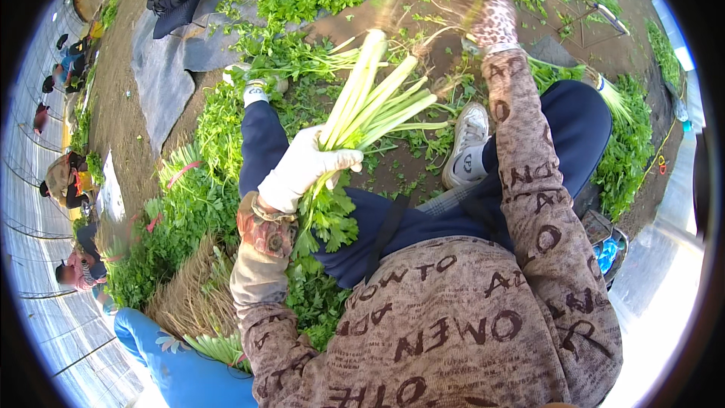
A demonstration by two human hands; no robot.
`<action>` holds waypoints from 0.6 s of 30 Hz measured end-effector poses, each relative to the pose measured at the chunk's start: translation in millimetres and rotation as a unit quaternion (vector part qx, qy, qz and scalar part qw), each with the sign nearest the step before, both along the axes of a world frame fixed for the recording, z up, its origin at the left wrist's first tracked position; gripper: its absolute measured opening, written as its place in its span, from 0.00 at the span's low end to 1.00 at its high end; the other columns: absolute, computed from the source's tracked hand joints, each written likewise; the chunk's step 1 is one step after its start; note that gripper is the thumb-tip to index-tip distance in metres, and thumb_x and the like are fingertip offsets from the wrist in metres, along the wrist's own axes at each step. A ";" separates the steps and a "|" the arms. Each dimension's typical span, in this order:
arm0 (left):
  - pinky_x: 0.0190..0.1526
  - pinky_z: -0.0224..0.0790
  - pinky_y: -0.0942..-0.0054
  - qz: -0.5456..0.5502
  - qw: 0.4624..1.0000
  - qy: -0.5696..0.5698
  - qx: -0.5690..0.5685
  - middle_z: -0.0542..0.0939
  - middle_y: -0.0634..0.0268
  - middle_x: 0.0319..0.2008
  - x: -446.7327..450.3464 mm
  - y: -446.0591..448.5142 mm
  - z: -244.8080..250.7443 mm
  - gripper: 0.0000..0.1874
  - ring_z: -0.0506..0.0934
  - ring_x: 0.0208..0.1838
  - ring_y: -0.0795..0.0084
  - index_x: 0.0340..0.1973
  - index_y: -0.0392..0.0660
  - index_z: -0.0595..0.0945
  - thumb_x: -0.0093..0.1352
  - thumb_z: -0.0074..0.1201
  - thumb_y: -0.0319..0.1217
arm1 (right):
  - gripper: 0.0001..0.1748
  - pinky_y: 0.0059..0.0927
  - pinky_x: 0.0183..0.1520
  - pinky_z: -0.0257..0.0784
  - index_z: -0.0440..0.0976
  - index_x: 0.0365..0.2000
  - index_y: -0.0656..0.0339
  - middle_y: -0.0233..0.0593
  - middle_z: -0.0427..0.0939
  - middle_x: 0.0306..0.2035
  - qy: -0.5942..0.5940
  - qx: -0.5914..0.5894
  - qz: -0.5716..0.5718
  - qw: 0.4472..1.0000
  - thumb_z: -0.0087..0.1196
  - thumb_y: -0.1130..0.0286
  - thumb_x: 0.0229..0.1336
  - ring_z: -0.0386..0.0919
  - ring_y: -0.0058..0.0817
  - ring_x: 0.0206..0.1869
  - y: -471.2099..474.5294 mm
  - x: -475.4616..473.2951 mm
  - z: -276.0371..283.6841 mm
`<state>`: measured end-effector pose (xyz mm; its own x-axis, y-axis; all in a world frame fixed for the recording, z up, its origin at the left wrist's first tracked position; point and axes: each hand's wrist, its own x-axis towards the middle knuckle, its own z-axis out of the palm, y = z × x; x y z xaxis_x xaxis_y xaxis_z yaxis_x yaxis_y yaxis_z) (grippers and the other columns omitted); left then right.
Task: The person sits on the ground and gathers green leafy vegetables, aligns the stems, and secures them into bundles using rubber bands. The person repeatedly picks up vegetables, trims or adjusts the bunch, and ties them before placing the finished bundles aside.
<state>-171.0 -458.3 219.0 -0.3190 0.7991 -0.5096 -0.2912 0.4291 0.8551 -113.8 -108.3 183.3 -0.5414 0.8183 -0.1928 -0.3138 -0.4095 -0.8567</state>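
My left hand (308,167), in a white glove, grips a bunch of celery (362,96) around its pale stalks. The root ends point up and away from me, and the leaves hang below the hand over my thigh. My right hand (493,20), in a spotted glove, is beyond the roots on the right and blurred by motion. Thin roots or stems show beside its fingers, and a small greyish piece sits by the wrist; whether it grips either is unclear.
Loose celery and trimmings (419,153) lie on the soil between my feet. Tied celery bundles (192,198) are piled on my left, with another bundle (620,124) on my right. A grey ground sheet (164,90) lies ahead left. Several people are nearby on the left.
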 end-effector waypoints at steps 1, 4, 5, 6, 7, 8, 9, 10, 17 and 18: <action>0.18 0.64 0.83 0.016 1.000 -0.016 0.019 0.82 0.62 0.28 -1.1 1.6 -2.9 0.18 0.73 0.17 0.83 0.47 0.36 0.78 0.63 0.64 0.27 | 0.21 0.30 0.33 0.77 0.74 0.46 0.65 0.36 0.80 0.32 0.026 0.030 -0.097 0.994 0.57 0.58 0.62 0.77 0.26 0.25 33.4 -1.5 -24.7; 0.19 0.65 0.84 0.058 0.996 -0.054 0.028 0.83 0.60 0.30 -5.1 -8.1 -3.0 0.17 0.73 0.17 0.81 0.46 0.35 0.78 0.62 0.63 0.25 | 0.18 0.30 0.37 0.78 0.78 0.42 0.59 0.38 0.80 0.34 -0.063 0.361 0.033 0.930 0.60 0.57 0.59 0.79 0.29 0.29 -36.9 19.8 9.1; 0.20 0.66 0.84 0.075 0.995 -0.056 0.026 0.83 0.59 0.32 -3.9 -9.2 -2.2 0.19 0.74 0.19 0.80 0.48 0.35 0.77 0.62 0.63 0.24 | 0.17 0.30 0.38 0.77 0.79 0.41 0.56 0.38 0.80 0.34 -0.078 0.434 0.082 0.894 0.61 0.56 0.58 0.80 0.28 0.30 -83.3 25.8 31.6; 0.21 0.68 0.84 0.071 0.994 -0.067 0.044 0.83 0.58 0.33 -6.6 -10.5 -2.4 0.21 0.75 0.20 0.80 0.50 0.35 0.76 0.61 0.62 0.23 | 0.15 0.33 0.39 0.79 0.80 0.40 0.52 0.36 0.80 0.35 -0.063 0.566 0.092 0.817 0.61 0.55 0.56 0.79 0.30 0.35 -99.3 29.2 34.9; 0.22 0.69 0.84 0.063 0.993 -0.078 0.059 0.83 0.57 0.35 -9.6 -11.2 -3.0 0.23 0.76 0.22 0.80 0.51 0.35 0.74 0.61 0.62 0.23 | 0.14 0.36 0.40 0.80 0.80 0.38 0.48 0.34 0.79 0.36 -0.050 0.684 0.097 0.722 0.61 0.53 0.55 0.79 0.31 0.39 -112.2 32.3 35.4; 0.23 0.70 0.84 0.076 0.991 -0.079 0.073 0.83 0.56 0.36 -8.7 -10.7 -1.1 0.24 0.77 0.23 0.80 0.52 0.35 0.74 0.61 0.62 0.23 | 0.14 0.36 0.43 0.79 0.80 0.38 0.47 0.33 0.78 0.39 -0.088 0.744 0.139 0.648 0.62 0.55 0.53 0.78 0.31 0.43 -133.2 36.3 39.8; 0.24 0.71 0.84 0.089 0.989 -0.083 0.087 0.83 0.55 0.37 -5.6 -9.4 -0.5 0.24 0.77 0.24 0.80 0.53 0.35 0.73 0.61 0.62 0.23 | 0.14 0.36 0.45 0.78 0.80 0.39 0.47 0.32 0.77 0.43 -0.127 0.795 0.180 0.565 0.62 0.56 0.52 0.76 0.31 0.46 -150.4 37.3 42.7; 0.25 0.72 0.84 0.100 0.986 -0.088 0.100 0.83 0.54 0.39 -2.5 -7.9 -0.3 0.25 0.78 0.26 0.80 0.54 0.36 0.73 0.61 0.62 0.23 | 0.14 0.35 0.46 0.78 0.79 0.39 0.47 0.33 0.76 0.46 -0.110 0.799 0.208 0.554 0.62 0.57 0.51 0.75 0.31 0.49 -159.1 33.7 40.5; 0.27 0.74 0.86 0.058 0.987 -0.106 0.106 0.83 0.53 0.42 -6.9 -13.5 6.0 0.30 0.80 0.30 0.80 0.57 0.35 0.72 0.60 0.64 0.23 | 0.10 0.31 0.43 0.77 0.75 0.41 0.58 0.37 0.78 0.43 0.115 0.561 0.268 0.775 0.57 0.68 0.58 0.80 0.28 0.43 -140.6 24.5 17.1; 0.26 0.73 0.86 0.061 0.991 -0.093 0.078 0.83 0.52 0.41 -4.6 -14.7 4.9 0.29 0.80 0.30 0.80 0.57 0.34 0.72 0.60 0.63 0.22 | 0.11 0.30 0.41 0.78 0.74 0.42 0.60 0.39 0.79 0.40 0.094 0.421 0.307 0.848 0.57 0.68 0.61 0.80 0.26 0.42 -147.4 30.2 25.1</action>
<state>-175.6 -473.1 223.9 -0.3301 0.8347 -0.4408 -0.4904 0.2474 0.8356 -83.6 -255.7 208.3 -0.8716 0.1764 0.4573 -0.4263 0.1879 -0.8849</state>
